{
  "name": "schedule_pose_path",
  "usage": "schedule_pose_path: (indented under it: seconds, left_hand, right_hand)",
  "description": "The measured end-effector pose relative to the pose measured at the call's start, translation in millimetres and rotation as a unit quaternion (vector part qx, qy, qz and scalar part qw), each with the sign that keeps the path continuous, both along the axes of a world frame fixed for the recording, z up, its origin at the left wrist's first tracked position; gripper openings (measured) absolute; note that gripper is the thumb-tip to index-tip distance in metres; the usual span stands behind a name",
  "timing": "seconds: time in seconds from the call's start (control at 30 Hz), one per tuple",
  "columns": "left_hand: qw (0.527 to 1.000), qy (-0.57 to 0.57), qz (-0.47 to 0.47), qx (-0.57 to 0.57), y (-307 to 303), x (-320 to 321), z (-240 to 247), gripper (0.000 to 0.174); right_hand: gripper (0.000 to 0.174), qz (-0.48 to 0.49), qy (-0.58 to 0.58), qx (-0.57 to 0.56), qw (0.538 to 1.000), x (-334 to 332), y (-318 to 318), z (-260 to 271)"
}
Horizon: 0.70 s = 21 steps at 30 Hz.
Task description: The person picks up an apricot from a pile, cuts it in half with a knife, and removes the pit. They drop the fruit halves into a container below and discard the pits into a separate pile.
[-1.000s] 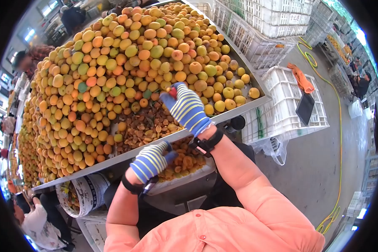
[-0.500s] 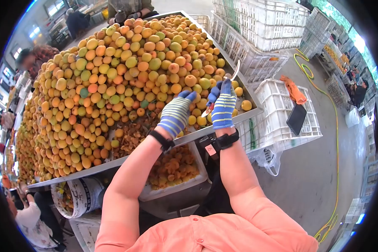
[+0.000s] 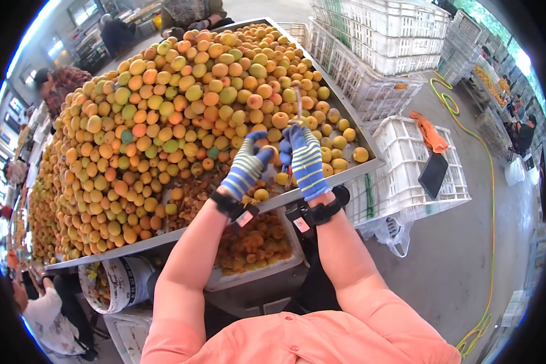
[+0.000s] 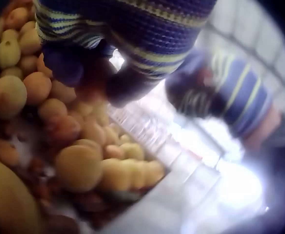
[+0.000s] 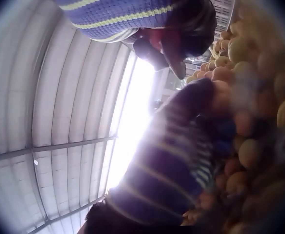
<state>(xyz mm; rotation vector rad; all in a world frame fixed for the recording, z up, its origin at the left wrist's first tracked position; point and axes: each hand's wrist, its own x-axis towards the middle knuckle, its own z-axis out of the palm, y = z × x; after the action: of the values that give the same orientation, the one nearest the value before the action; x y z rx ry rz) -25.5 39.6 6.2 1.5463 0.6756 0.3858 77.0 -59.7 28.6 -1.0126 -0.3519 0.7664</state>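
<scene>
Both hands wear blue-and-yellow striped gloves. Over the heap's near edge, the left hand (image 3: 244,168) pinches an orange-yellow fruit (image 3: 270,151) between thumb and fingers; in the left wrist view this hand (image 4: 133,34) is close and its fruit (image 4: 94,80) blurred. Just right of it, the right hand (image 3: 306,161) has its fingers curled round a small tool. A thin curved piece (image 3: 298,103) rises above that hand. The right wrist view shows a short blade (image 5: 174,58) at the right hand (image 5: 123,17), pointing toward the left hand (image 5: 157,161).
Piled fruit (image 3: 164,109) covers a metal-edged table (image 3: 145,244). Below its edge stands a tray of halved fruit (image 3: 255,242). White crates (image 3: 400,176) stand at the right, a bucket (image 3: 127,282) at lower left. Other people are around the far and left sides.
The left hand has moved from the table's near edge up beside the right hand and holds a fruit. The right hand went right, then slightly back left, with its tool.
</scene>
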Motion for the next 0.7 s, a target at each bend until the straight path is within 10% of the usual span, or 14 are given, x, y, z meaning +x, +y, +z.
schedule_pose_path:
  seconds: [0.17,0.43,0.7]
  left_hand:
    - [0.896,-0.183,0.044,-0.403,14.5,-71.8,-29.7,0.048]
    - [0.882,-0.263,0.051,-0.387,3.0,-123.7,-20.5,0.047]
    - [0.944,-0.201,0.072,-0.251,-1.5,-134.5,-33.2,0.034]
  right_hand:
    - [0.03,0.177,-0.056,-0.042,0.982,-47.8,-2.4,5.6]
    - [0.029,0.281,-0.114,-0.057,0.951,-92.1,2.8,-8.0]
    - [0.029,0.134,-0.456,-0.11,0.873,-98.1,10.7,-29.5]
